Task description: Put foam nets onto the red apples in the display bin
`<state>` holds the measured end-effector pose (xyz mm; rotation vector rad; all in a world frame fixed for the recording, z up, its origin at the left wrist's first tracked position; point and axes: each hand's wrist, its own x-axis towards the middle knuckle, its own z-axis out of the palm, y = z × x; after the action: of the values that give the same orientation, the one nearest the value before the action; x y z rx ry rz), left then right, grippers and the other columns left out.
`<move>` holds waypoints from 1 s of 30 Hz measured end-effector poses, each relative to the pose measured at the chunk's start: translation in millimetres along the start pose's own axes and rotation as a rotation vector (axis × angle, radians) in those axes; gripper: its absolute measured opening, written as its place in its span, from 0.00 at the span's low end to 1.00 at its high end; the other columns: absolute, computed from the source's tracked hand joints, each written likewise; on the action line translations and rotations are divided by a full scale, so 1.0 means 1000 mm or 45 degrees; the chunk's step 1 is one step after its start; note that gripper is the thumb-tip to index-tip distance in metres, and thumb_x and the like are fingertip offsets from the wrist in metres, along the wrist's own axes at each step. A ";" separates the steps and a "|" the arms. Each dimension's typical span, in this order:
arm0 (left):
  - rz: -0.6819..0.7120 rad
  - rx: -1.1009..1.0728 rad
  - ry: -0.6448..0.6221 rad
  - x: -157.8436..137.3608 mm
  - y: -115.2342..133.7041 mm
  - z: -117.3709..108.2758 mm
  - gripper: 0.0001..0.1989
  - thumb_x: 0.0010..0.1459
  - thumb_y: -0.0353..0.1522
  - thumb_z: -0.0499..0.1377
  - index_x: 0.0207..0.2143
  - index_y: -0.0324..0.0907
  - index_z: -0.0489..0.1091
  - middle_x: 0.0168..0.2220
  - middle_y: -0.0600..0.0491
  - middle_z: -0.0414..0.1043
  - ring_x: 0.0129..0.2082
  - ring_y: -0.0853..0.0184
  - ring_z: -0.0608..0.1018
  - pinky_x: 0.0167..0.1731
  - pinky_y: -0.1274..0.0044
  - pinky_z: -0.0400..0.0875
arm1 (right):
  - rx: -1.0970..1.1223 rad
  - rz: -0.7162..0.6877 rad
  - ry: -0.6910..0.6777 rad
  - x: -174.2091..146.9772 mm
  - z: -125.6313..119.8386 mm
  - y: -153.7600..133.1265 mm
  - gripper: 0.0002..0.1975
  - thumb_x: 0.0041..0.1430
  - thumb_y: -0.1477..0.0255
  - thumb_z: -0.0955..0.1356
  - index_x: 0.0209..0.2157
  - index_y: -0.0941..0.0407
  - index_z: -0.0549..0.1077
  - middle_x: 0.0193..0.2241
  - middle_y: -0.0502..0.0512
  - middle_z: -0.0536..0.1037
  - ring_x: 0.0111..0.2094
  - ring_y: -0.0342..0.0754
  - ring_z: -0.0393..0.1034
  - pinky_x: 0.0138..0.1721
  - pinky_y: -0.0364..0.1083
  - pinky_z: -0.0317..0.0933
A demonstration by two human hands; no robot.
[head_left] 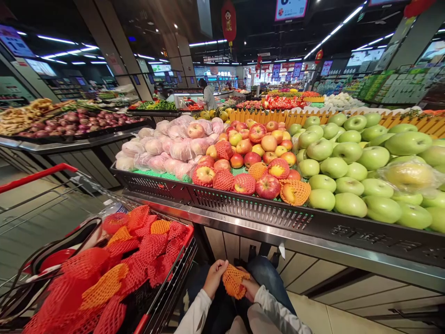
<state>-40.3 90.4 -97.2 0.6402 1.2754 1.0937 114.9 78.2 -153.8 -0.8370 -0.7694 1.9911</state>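
Observation:
Low in front of my knees, both hands hold an orange foam fruit net (234,281). My left hand (213,277) pinches its upper left edge between thumb and fingers. From the right, my right hand (250,284) is closed on the net's other side, its fingers partly hidden. Whether any fruit is inside the net cannot be made out. Left of my hands, a shopping cart (190,234) carries a heap of red foam nets (153,250) with several orange ones among them. Red apples (267,186), some in foam nets, lie in the display above my hands.
A black crate front (250,211) and metal ledge (313,243) run across ahead of me. Green apples (347,169) fill the right side, bagged pale fruit (167,146) the left. Onions (79,123) lie on another stand. A person (208,96) stands farther back.

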 end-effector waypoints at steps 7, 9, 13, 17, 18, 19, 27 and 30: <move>-0.186 -0.118 -0.004 0.004 -0.002 -0.004 0.42 0.30 0.45 0.76 0.47 0.40 0.65 0.22 0.57 0.74 0.23 0.67 0.77 0.28 0.77 0.68 | -0.018 0.051 -0.096 -0.005 0.005 -0.007 0.23 0.35 0.74 0.76 0.40 0.51 0.80 0.40 0.55 0.82 0.47 0.58 0.75 0.56 0.57 0.61; -0.213 -0.162 -0.067 0.008 -0.007 -0.006 0.42 0.31 0.43 0.76 0.49 0.39 0.65 0.22 0.56 0.75 0.24 0.66 0.77 0.29 0.76 0.69 | -0.013 0.037 -0.123 -0.006 0.006 -0.010 0.24 0.35 0.73 0.77 0.40 0.51 0.81 0.41 0.55 0.82 0.48 0.58 0.75 0.56 0.57 0.61; -0.385 -0.338 -0.079 0.018 -0.018 -0.011 0.31 0.37 0.36 0.76 0.44 0.38 0.69 0.25 0.54 0.76 0.26 0.68 0.79 0.31 0.77 0.71 | 0.023 0.112 -0.129 -0.009 0.006 -0.013 0.25 0.36 0.66 0.78 0.41 0.54 0.80 0.43 0.59 0.82 0.49 0.61 0.75 0.55 0.59 0.62; -0.437 -0.361 -0.083 0.022 -0.024 -0.014 0.23 0.44 0.33 0.73 0.43 0.37 0.71 0.28 0.53 0.77 0.26 0.70 0.78 0.28 0.80 0.71 | 0.139 0.242 0.065 -0.007 0.001 -0.005 0.28 0.37 0.58 0.79 0.41 0.55 0.79 0.42 0.61 0.82 0.49 0.63 0.75 0.55 0.60 0.62; -0.440 -0.357 -0.096 0.021 -0.023 -0.014 0.23 0.45 0.34 0.73 0.42 0.37 0.72 0.29 0.52 0.77 0.25 0.70 0.78 0.27 0.80 0.70 | 0.187 0.273 0.096 -0.006 0.000 -0.003 0.28 0.38 0.55 0.78 0.41 0.55 0.78 0.42 0.61 0.82 0.50 0.62 0.75 0.55 0.61 0.62; -0.439 -0.360 -0.105 0.019 -0.022 -0.015 0.22 0.45 0.35 0.73 0.42 0.37 0.72 0.30 0.52 0.78 0.25 0.71 0.77 0.26 0.80 0.70 | 0.227 0.305 0.103 -0.005 -0.001 -0.002 0.29 0.40 0.54 0.77 0.42 0.55 0.78 0.43 0.60 0.82 0.50 0.62 0.75 0.55 0.61 0.62; -0.371 -0.341 -0.340 -0.003 -0.026 -0.037 0.25 0.38 0.40 0.76 0.36 0.40 0.71 0.24 0.59 0.66 0.18 0.81 0.63 0.16 0.86 0.52 | 0.377 0.355 0.039 -0.006 -0.007 -0.010 0.29 0.43 0.53 0.76 0.43 0.57 0.78 0.46 0.61 0.81 0.52 0.58 0.74 0.59 0.57 0.61; -0.394 -0.296 -0.396 -0.004 -0.038 -0.049 0.27 0.37 0.42 0.76 0.35 0.40 0.69 0.21 0.63 0.58 0.16 0.83 0.52 0.15 0.85 0.37 | 0.436 0.327 -0.020 -0.005 -0.009 -0.010 0.27 0.45 0.55 0.74 0.44 0.58 0.78 0.48 0.63 0.81 0.52 0.58 0.74 0.59 0.58 0.60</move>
<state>-75.8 63.1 -139.4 0.4016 0.9247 0.8326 128.9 80.4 -150.6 -0.7439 -0.3237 2.2743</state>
